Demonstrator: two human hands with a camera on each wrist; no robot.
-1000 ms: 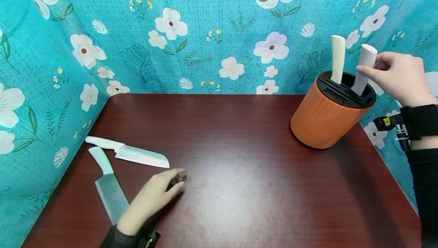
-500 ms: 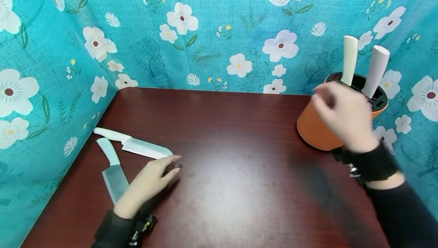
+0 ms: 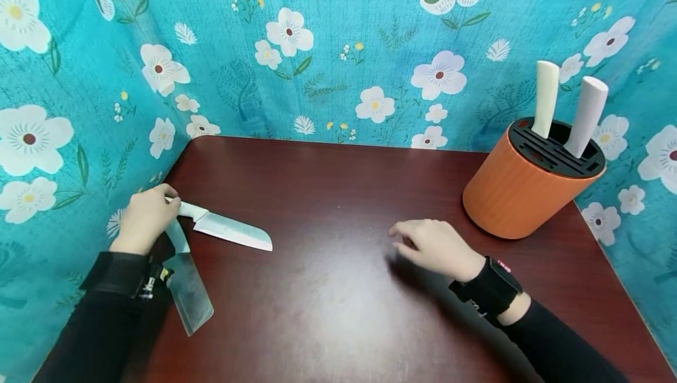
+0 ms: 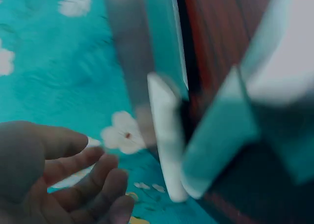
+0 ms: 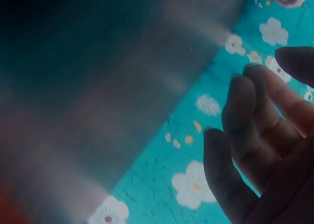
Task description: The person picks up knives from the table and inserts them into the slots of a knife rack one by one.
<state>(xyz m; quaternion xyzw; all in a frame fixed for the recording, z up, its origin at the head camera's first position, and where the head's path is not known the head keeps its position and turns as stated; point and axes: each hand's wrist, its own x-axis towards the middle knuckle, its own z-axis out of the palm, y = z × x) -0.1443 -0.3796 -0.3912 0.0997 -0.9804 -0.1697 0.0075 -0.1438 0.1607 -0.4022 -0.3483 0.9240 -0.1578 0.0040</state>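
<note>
My left hand [image 3: 145, 218] hovers at the handle ends of two knives on the left of the table, partly covering them in the head view. In the left wrist view its fingers [image 4: 110, 182] are bent loosely and apart from the white handle [image 4: 167, 140]. A kitchen knife [image 3: 233, 230] with that white handle lies pointing right. Below it lies a cleaver [image 3: 189, 292], its broad blade towards the front and its pale green handle [image 4: 221, 135] close to the white one. My right hand [image 3: 439, 248], fingers relaxed and holding nothing, is above the table right of centre.
An orange knife block [image 3: 518, 195] with a black slotted top stands at the back right. Two knives stand in it, one with a cream handle [image 3: 546, 98], one with a pale lilac handle [image 3: 586, 116]. Turquoise flowered cloth [image 3: 344, 48] borders the dark wooden table [image 3: 328, 183].
My right hand has let go of the lilac-handled knife in the block and come left and forward over the table. My left hand has moved left and back to the knife handles.
</note>
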